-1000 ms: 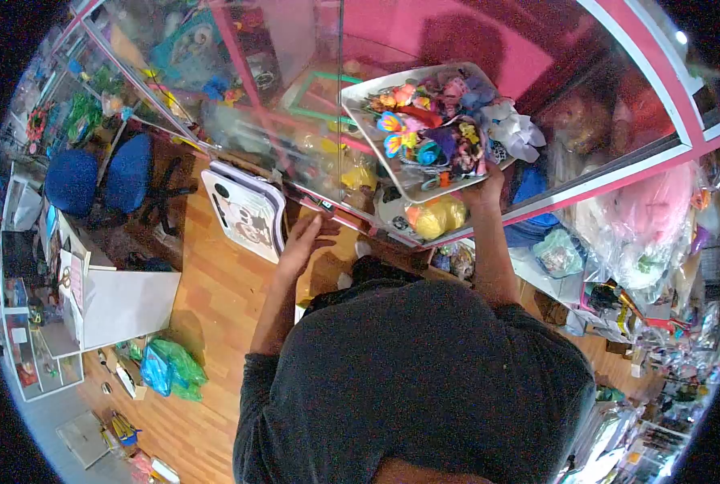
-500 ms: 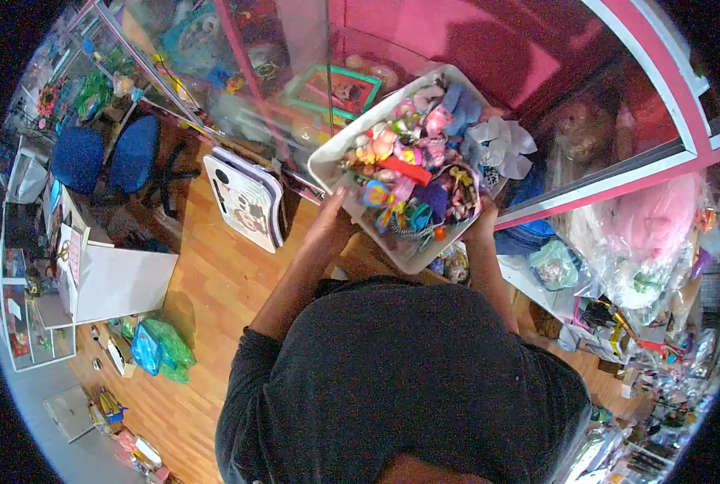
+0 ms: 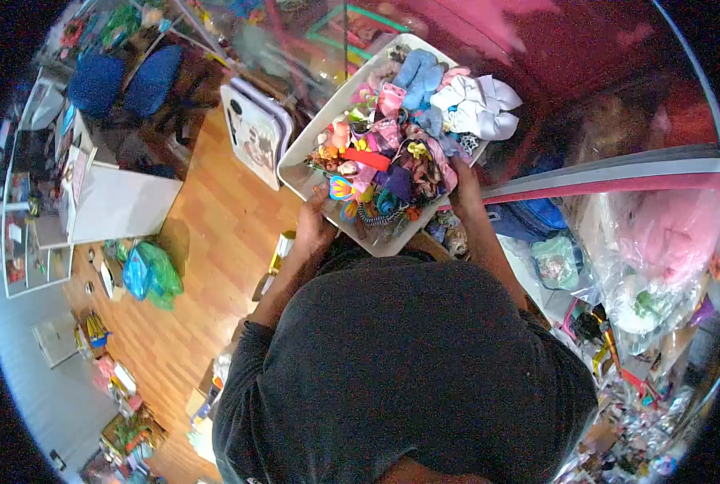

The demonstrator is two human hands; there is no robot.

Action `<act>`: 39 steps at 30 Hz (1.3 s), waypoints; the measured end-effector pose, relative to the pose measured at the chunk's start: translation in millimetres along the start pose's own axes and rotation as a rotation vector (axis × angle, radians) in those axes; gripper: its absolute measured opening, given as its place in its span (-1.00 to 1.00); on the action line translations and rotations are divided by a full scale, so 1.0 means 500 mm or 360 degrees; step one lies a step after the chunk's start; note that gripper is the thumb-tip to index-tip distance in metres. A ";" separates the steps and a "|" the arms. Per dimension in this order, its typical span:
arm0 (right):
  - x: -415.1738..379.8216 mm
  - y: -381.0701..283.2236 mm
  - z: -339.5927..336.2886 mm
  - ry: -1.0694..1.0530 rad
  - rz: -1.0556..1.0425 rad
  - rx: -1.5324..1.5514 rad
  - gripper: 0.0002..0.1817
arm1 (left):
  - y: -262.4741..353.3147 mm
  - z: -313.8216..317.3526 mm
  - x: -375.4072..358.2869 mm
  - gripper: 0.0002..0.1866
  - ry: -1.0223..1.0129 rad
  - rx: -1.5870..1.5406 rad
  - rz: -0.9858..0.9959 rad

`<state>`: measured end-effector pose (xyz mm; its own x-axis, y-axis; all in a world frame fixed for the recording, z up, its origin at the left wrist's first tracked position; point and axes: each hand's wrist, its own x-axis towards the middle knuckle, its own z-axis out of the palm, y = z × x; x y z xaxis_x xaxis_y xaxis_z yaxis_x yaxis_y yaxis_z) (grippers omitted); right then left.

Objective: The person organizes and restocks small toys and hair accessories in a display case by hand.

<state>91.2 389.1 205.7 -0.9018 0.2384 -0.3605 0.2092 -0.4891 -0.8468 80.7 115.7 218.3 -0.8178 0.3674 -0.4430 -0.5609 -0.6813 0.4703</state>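
Observation:
A white plastic bin (image 3: 297, 153), tilted in view, is held between my two hands. My left hand (image 3: 318, 219) grips its lower left edge, and my right hand (image 3: 466, 194) grips the lower right side. Inside lie many colourful hair accessories: a red strip (image 3: 366, 159), a purple piece (image 3: 394, 184), a blue fabric piece (image 3: 418, 77) and pink bows. A large white bow (image 3: 477, 105) spills over the right rim. Fingertips under the bin are hidden.
Glass with pink and white framing (image 3: 610, 175) stands ahead and right. Plastic-wrapped goods (image 3: 666, 242) crowd the right. Left are blue chairs (image 3: 154, 79), a white desk (image 3: 122, 202), a leaning white board (image 3: 255, 133) and green and blue bags (image 3: 152, 274) on the floor.
The bin has moved slightly left and closer to my body, with both hands still on it. The view has shifted, and more of the floor at the lower left shows.

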 end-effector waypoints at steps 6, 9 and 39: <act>-0.026 -0.104 -0.020 0.0121 -0.0089 -0.1434 -0.52 | -0.028 -0.010 -0.024 -0.66 -0.0028 0.0041 0.0008; -0.065 -0.146 -0.014 0.0027 -0.0337 -0.1973 -0.57 | -0.031 0.025 -0.031 -0.64 0.0270 0.0087 -0.0036; 0.060 -0.207 0.165 -0.0484 -0.0938 -0.0809 -0.88 | -0.038 0.027 -0.042 -0.46 0.0147 0.0037 0.0029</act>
<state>11.5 377.7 314.6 -0.9644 0.0642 0.2566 -0.2496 0.1006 -0.9631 106.8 129.3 228.8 -0.8132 0.2944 -0.5020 -0.5496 -0.6721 0.4963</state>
